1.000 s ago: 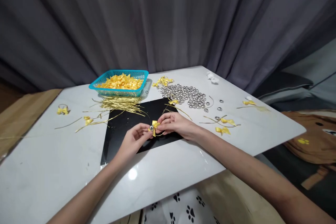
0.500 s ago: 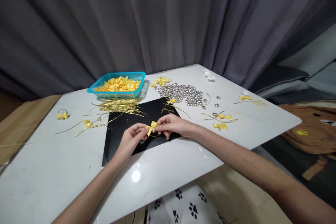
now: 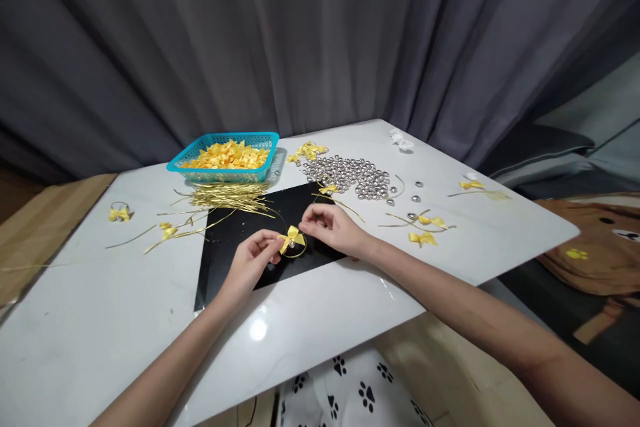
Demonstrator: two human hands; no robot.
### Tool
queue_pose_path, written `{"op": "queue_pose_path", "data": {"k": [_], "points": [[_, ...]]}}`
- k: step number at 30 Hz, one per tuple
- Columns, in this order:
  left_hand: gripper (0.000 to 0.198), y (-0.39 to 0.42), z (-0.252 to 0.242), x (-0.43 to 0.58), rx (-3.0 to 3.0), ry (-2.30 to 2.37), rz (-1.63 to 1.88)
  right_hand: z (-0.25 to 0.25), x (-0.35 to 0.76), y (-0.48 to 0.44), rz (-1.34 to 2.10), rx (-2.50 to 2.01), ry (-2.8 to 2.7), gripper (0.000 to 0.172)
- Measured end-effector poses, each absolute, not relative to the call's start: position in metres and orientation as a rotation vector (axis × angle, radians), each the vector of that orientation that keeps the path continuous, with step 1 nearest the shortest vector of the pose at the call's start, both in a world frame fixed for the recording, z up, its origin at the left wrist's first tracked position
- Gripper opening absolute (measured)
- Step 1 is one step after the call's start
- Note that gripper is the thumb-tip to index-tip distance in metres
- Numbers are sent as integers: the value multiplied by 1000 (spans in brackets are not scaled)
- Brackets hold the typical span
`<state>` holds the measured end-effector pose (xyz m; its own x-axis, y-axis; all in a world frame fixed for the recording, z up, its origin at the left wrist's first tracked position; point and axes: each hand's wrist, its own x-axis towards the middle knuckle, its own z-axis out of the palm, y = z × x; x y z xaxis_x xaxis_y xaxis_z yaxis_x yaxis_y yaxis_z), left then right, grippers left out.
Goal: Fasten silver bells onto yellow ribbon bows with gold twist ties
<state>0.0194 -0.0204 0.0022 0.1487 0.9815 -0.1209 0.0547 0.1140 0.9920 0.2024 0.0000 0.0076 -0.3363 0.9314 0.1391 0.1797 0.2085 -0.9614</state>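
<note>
My left hand point(image 3: 257, 257) pinches the left side of a yellow ribbon bow point(image 3: 295, 235) over the black mat. A small silver bead point(image 3: 292, 245) sits at the bow's middle, and a thin gold wire point(image 3: 300, 255) curves below it. Just up and right of the bow, my right hand point(image 3: 330, 227) has thumb and forefinger pressed together. What those fingertips hold, perhaps an end of the wire, is too small to make out. Behind the hands lies a bundle of gold wires point(image 3: 230, 197).
A blue basket point(image 3: 220, 175) of yellow bows stands at the back left. Silver beads point(image 3: 355, 177) are heaped right of it. Bows with wires point(image 3: 423, 238) are scattered at the right, and a finished-looking bow ring point(image 3: 120, 213) lies left. The black mat point(image 3: 220, 273) is under my hands.
My right hand has let go of the bow's right side and shifted slightly up and right, fingertips pinched. My left hand still grips the bow, whose right loop now shows.
</note>
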Motion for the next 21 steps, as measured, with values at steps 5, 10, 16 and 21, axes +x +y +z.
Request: {"op": "queue_pose_path", "data": {"k": [5, 10, 16, 21], "points": [[27, -20, 3, 19, 1246, 1191, 976, 0, 198, -3, 1251, -1141, -1853, 38], [28, -20, 3, 19, 1253, 1197, 969, -9, 196, 1, 1338, -1115, -1746, 44], [26, -22, 2, 20, 1285, 1209, 993, 2, 200, 2, 1509, -1132, -1737, 39], [26, -23, 3, 20, 1288, 1204, 1002, 10, 201, 0, 1678, -1194, -1654, 32]]}}
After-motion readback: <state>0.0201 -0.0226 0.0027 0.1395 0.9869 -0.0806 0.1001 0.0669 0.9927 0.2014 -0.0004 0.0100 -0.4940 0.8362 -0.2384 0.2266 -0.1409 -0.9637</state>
